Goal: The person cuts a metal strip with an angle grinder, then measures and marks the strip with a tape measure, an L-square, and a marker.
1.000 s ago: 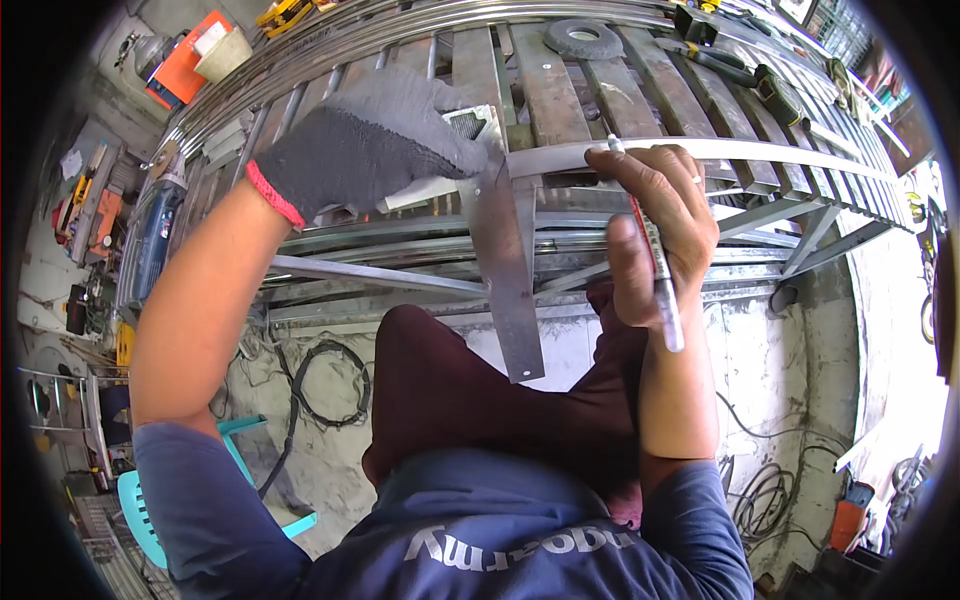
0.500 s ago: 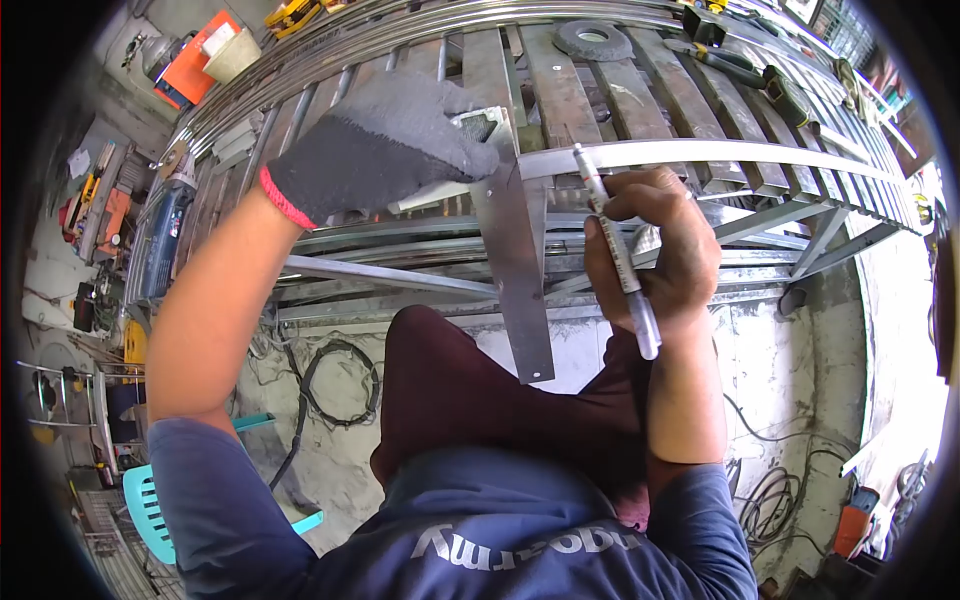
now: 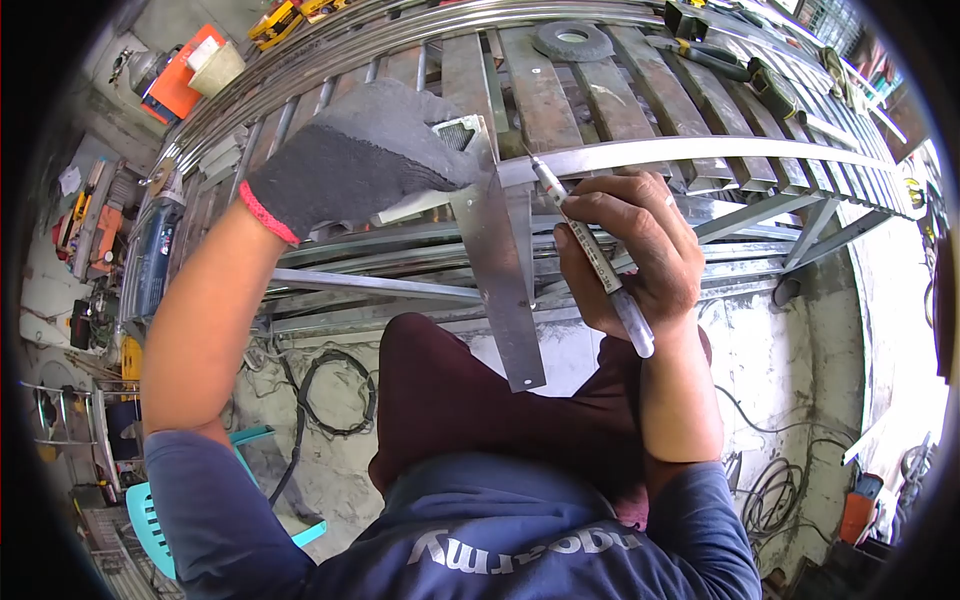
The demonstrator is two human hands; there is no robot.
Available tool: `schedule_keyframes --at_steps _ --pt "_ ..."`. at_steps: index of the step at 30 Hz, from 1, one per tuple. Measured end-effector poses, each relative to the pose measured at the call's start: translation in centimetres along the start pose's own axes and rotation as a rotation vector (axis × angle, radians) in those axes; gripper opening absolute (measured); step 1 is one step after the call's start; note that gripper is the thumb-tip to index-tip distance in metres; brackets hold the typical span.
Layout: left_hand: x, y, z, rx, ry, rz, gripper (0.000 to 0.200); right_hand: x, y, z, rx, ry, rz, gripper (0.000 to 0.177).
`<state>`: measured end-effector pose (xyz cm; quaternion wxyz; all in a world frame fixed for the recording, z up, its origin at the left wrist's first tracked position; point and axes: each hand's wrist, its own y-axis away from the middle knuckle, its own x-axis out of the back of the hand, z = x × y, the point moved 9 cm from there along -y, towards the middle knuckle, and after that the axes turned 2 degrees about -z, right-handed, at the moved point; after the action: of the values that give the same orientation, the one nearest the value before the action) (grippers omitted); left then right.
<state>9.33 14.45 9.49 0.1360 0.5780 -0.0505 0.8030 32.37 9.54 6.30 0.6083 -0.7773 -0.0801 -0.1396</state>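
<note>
My left hand [image 3: 365, 155], in a grey and black glove with a red cuff, is closed round a light metal piece [image 3: 420, 205] with a square, angled end, beside a flat metal plate [image 3: 505, 300]. The plate hangs over the front edge of the slatted metal bench [image 3: 540, 90] toward my knees. A shiny metal strip [image 3: 700, 150] runs from the plate to the right across the slats. My bare right hand [image 3: 635, 250] grips a white marker [image 3: 595, 255], its tip up and left, near the strip's left end.
A grinding disc [image 3: 573, 41], pliers [image 3: 705, 60] and a tape measure [image 3: 775, 90] lie on the bench. A blue power tool [image 3: 155, 255] is at the left. Below are a turquoise stool [image 3: 150, 530] and a coiled black cable [image 3: 340, 392] on the floor.
The marker and my right hand have moved left, bringing the tip nearer the plate. The whole view has shifted slightly, and my left hand still holds the metal piece.
</note>
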Motion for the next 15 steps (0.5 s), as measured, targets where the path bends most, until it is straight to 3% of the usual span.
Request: schedule_keyframes --at_steps 15 --pt "0.20 0.29 -0.44 0.074 -0.021 0.003 0.060 -0.82 0.11 0.16 -0.046 0.018 -0.045 0.035"
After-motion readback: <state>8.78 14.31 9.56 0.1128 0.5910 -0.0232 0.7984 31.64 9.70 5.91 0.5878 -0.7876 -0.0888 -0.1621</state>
